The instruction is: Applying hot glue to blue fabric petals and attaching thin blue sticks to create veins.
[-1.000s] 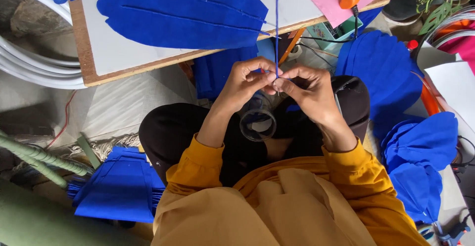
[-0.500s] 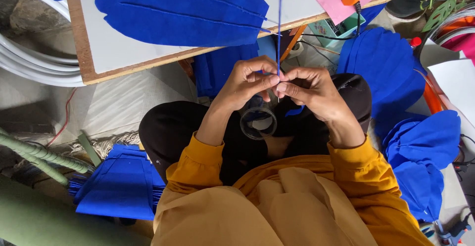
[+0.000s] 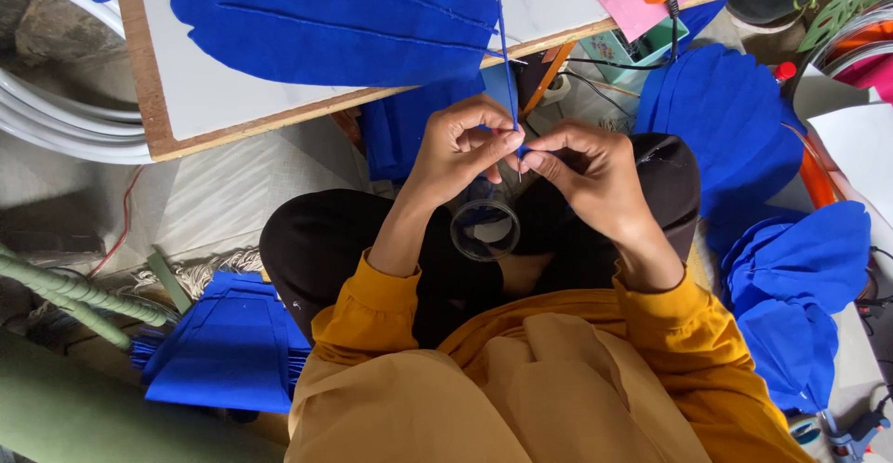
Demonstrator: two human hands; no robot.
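A thin blue rod (image 3: 502, 49) stands upright above the lap, its lower end pinched between both hands so it holds steady. The left hand (image 3: 460, 142) and right hand (image 3: 591, 170) each keep a clenched fingertip grip on it, just above a clear tape roll (image 3: 485, 230). Beyond lies a big blue leaf cutout (image 3: 335, 21) on the tabletop (image 3: 186, 100).

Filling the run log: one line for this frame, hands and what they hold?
left hand: pinching thin blue rod | right hand: pinching rod's lower end | rod: upright | clear tape roll: on lap | blue leaf cutout: on board
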